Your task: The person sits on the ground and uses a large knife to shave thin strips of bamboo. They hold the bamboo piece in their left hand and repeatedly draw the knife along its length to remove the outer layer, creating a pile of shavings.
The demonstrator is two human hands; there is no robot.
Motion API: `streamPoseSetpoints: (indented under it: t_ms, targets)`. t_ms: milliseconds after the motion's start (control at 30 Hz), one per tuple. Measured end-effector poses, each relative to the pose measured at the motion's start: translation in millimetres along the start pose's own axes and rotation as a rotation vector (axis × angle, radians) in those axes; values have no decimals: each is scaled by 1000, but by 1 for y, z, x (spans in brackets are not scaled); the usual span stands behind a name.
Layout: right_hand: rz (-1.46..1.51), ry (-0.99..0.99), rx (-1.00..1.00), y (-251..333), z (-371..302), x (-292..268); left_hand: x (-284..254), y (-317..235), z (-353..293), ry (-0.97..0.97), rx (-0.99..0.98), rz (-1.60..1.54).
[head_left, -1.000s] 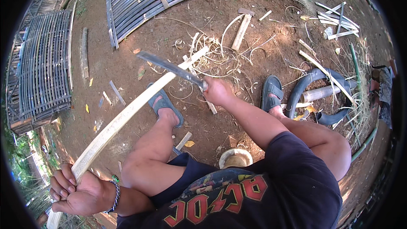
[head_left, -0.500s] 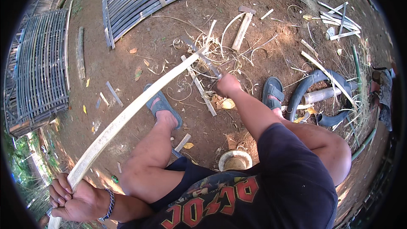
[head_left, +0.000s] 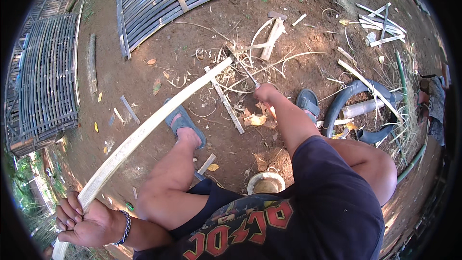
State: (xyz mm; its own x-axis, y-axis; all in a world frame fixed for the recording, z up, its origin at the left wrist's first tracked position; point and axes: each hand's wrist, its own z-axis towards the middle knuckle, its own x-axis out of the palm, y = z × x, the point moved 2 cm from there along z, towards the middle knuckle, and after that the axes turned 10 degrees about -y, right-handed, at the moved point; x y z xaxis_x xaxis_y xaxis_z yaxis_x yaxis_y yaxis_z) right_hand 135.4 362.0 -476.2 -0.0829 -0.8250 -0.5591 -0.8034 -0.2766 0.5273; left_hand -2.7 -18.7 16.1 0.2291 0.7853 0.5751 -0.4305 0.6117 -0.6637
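Bare brown soil (head_left: 139,82) forms the work surface, with one dark slatted panel (head_left: 154,14) at the upper centre of the frame. One long pale strip (head_left: 144,131) runs diagonally from the lower left to the upper centre. Left hand (head_left: 89,221): fingers wrapped around the strip near its lower end. Right hand (head_left: 266,94): fingers closed on the handle of one knife (head_left: 246,72), whose blade crosses the strip's far end. Curled shavings (head_left: 226,79) (too tangled to count) lie around that end. Two sandals (head_left: 185,123) flank the shavings. One round vessel (head_left: 252,181) stands at the lower centre; two black tube pieces (head_left: 335,110) lie at the right.
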Motion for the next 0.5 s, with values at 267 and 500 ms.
streamPoseSetpoints:
  t_ms: [267, 500]
  targets:
    - [577, -74, 105, 16, -52, -5, 10, 3, -7, 47, -11, -73]
    - [229, -256, -159, 102, -165, 13, 17, 1, -24, -42, 55, -16]
